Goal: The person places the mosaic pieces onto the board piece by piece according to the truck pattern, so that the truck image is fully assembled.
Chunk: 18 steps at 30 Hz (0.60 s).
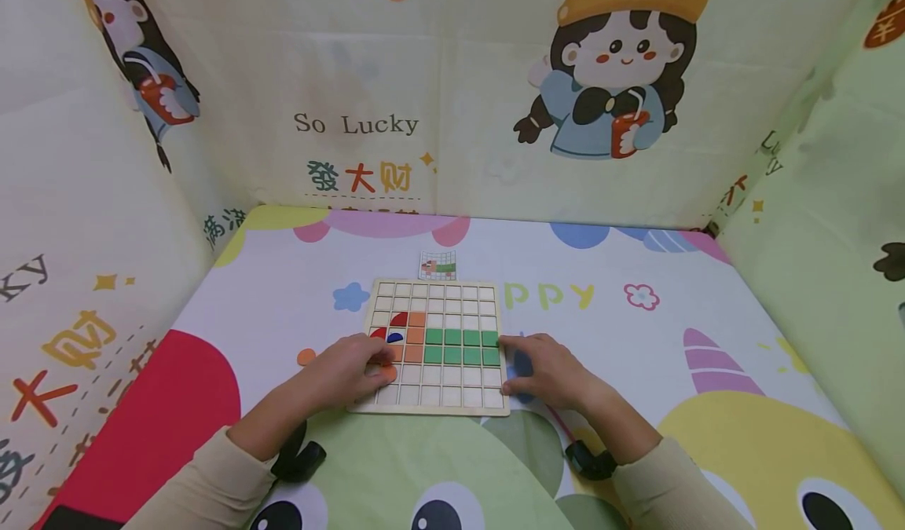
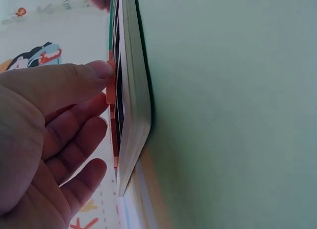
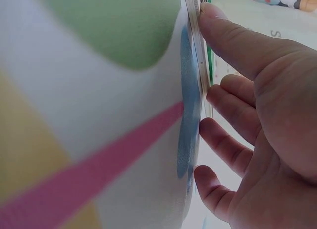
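Observation:
A pale wooden grid board (image 1: 452,396) lies flat on the patterned cloth. Green pieces (image 1: 452,354) fill two rows on its right half, beside orange squares (image 1: 415,353). Further left are red curved pieces (image 1: 399,319) and a blue half-round piece (image 1: 395,338). My left hand (image 1: 346,367) is at the board's left side, its thumb touching an orange piece (image 2: 111,85) and its other fingers loosely bent. At the right edge, my right hand (image 1: 551,373) touches the board's side with its thumb and fingertips, fingers relaxed and spread.
A small printed card (image 1: 438,265) with a coloured grid picture lies just behind the board. Printed cloth walls (image 1: 481,161) stand at the back and both sides. Black wrist devices (image 1: 300,459) are worn near both sleeves.

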Motion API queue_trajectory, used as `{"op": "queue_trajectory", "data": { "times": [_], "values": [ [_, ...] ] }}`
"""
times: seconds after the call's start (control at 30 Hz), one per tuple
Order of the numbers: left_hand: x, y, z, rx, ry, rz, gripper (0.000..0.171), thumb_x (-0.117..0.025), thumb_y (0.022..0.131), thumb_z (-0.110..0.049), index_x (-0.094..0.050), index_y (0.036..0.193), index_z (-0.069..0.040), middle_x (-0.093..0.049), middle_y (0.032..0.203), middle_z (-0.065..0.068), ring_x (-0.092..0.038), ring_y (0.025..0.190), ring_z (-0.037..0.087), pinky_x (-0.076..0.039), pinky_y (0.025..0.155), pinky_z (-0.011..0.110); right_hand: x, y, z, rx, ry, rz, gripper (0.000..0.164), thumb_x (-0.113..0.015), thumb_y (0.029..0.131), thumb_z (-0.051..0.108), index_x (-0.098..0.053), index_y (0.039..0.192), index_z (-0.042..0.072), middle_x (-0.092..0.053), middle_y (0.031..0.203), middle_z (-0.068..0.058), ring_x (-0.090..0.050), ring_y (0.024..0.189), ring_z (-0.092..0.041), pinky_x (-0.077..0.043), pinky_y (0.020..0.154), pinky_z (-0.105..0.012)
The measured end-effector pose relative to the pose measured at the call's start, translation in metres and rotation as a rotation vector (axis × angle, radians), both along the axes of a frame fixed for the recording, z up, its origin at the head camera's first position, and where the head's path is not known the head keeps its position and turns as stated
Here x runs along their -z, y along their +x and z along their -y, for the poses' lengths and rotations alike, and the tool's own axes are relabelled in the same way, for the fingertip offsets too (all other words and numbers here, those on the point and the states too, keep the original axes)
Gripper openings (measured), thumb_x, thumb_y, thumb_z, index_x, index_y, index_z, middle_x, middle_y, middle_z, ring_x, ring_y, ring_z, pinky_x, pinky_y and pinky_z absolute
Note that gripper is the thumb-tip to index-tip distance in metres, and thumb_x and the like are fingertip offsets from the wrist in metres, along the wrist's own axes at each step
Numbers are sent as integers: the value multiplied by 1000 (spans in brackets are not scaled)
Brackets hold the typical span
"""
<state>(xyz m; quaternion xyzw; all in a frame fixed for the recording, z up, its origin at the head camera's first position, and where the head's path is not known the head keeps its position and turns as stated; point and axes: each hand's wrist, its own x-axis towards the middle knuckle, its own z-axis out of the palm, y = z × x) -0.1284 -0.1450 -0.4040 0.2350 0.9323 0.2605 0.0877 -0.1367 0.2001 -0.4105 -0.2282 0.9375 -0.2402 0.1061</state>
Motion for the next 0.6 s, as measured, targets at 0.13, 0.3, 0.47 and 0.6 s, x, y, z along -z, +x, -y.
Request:
{"op": "queue_trajectory", "data": {
  "times": [0.13, 0.3, 0.47, 0.6],
  "values": [
    [-1, -1, -1, 12, 6, -19, 14, -78, 87, -15, -69, 96, -13, -60, 88, -7, -54, 85, 15, -51, 80, 37, -1, 0, 0, 2, 0, 3, 70, -83, 82, 33, -56, 141, 7, -59, 133, -15, -49, 125, -36, -41, 99, -54],
    [-2, -2, -4, 17, 0, -13, 13, -78, 87, -16, -68, 95, -14, -59, 86, -8, -53, 82, 14, -51, 78, 36, 0, 0, 0, -1, -4, 2, 70, -83, 82, 34, -56, 141, 7, -59, 133, -15, -49, 125, -37, -41, 99, -54],
    [-1, -4, -6, 0, -15, 4, 14, -79, 87, -17, -68, 94, -15, -58, 84, -9, -52, 81, 14, -50, 77, 35, 0, 0, 0, -2, -6, -1, 70, -83, 82, 34, -56, 141, 7, -59, 133, -15, -49, 125, -37, -41, 99, -55],
    [-1, -4, -7, -5, -17, 11, 14, -79, 87, -17, -67, 93, -16, -57, 83, -9, -51, 80, 14, -50, 76, 34, 0, 0, -1, 0, -6, -1, 70, -83, 82, 34, -56, 141, 7, -59, 133, -16, -49, 125, -37, -41, 99, -55]
  ]
}}
